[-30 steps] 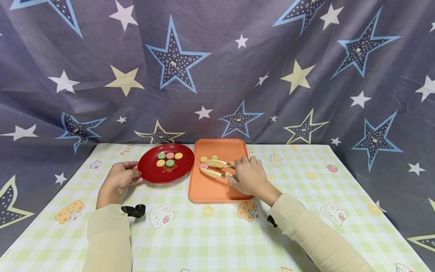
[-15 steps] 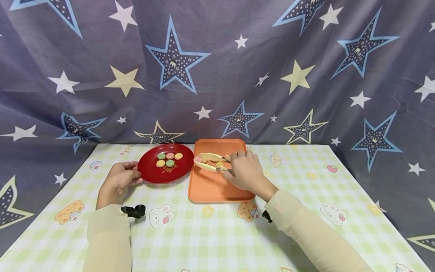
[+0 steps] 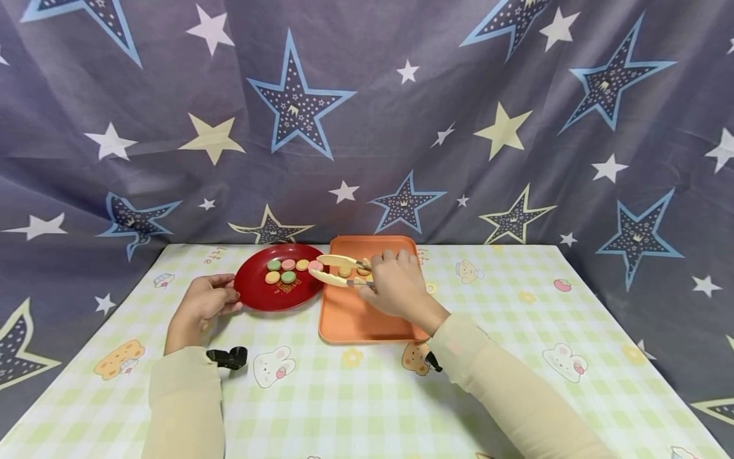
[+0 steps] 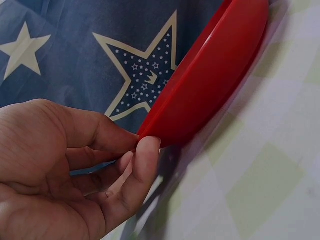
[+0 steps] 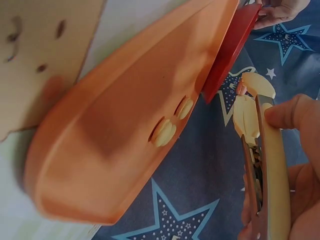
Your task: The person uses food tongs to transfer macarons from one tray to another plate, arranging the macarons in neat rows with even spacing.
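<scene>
Five cookies [image 3: 288, 277] lie on the red plate [image 3: 258, 292] our left grip [image 3: 204, 303] pinches; our right grip [image 3: 397, 285] clasps tongs [image 3: 338, 261] holding a pink cookie [image 3: 315, 266] over the plate's edge.

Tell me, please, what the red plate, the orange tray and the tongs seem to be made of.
Red plate: probably hard plastic, glossy; its rim shows a pale highlight.
Orange tray: likely matte plastic; even colour, rounded corners.
Tongs: apparently metal shafts, grey with a sheen; cream tips, perhaps plastic or silicone, dull and opaque.
</scene>
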### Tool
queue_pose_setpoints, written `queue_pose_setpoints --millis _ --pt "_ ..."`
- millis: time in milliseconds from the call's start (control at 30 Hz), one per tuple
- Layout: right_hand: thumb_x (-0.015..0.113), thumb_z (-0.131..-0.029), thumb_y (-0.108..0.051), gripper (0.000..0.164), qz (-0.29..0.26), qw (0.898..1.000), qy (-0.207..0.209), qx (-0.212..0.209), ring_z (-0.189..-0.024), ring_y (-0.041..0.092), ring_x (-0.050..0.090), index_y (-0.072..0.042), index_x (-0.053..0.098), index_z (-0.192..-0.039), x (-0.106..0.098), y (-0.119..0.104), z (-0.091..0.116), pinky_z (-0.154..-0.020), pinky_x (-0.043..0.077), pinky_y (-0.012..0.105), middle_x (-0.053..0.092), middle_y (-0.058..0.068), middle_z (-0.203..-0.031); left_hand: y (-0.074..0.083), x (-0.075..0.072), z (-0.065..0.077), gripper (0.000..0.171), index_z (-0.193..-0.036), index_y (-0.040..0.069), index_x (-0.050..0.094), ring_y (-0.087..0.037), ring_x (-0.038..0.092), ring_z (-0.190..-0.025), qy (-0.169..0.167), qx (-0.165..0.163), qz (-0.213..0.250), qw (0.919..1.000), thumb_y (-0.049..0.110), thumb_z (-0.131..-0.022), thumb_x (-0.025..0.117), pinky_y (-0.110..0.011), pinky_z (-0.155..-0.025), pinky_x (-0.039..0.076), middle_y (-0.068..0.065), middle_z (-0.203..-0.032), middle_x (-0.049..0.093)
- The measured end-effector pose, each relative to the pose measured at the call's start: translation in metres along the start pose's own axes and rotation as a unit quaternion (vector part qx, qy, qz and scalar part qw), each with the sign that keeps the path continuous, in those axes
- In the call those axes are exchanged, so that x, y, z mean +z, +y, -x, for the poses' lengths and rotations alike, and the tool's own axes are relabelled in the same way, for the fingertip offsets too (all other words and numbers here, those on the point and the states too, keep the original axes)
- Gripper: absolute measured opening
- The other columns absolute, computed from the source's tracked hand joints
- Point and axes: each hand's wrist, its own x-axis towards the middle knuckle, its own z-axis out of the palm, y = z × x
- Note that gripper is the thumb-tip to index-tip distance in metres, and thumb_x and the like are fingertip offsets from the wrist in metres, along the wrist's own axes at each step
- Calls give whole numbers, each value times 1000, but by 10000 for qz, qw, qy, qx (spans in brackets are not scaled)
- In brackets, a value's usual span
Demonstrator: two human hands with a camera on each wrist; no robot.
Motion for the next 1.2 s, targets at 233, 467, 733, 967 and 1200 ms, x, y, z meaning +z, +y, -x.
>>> queue_pose_setpoints --millis 233,467,733,967,1200 --pt "60 -95 -51 37 -49 9999 -107 -51 -75 26 39 -17 52 -83 4 -12 -11 -69 30 36 46 3 -81 1 1 0 62 -154 -10 33 -9 66 -77 30 -16 14 10000 -10 -95 51 -29 -77 63 -23 -143 43" --pt "59 -95 -52 38 49 9998 -183 -114 -76 26 41 -18 52 -80 9 -23 -23 -71 33 36 46 2 -81 0 0 0 62 -155 -9 32 -11 65 -78 54 -30 -46 10000 -9 -95 51 -29 -76 63 -22 -142 43" --pt "63 -93 -59 44 282 9990 -357 21 -79 26 43 -16 55 -89 17 -33 -33 -74 39 39 49 2 -84 2 1 0 62 -155 -8 33 -11 65 -78 85 -52 -1 9999 -9 -95 52 -30 -78 63 -21 -141 44" --pt "65 -91 -60 42 397 9979 -496 160 -78 27 45 -18 60 -91 14 -39 -42 -73 42 39 51 1 -84 3 1 0 62 -154 -8 33 -9 65 -77 72 -20 66 10000 -10 -95 51 -30 -79 63 -20 -143 43" --pt "64 -92 -57 37 481 9964 -659 208 -80 27 45 -20 63 -87 11 -45 -46 -75 43 39 51 1 -85 2 1 1 62 -154 -9 33 -9 65 -79 44 -24 20 10000 -9 -95 51 -30 -79 63 -21 -144 42"
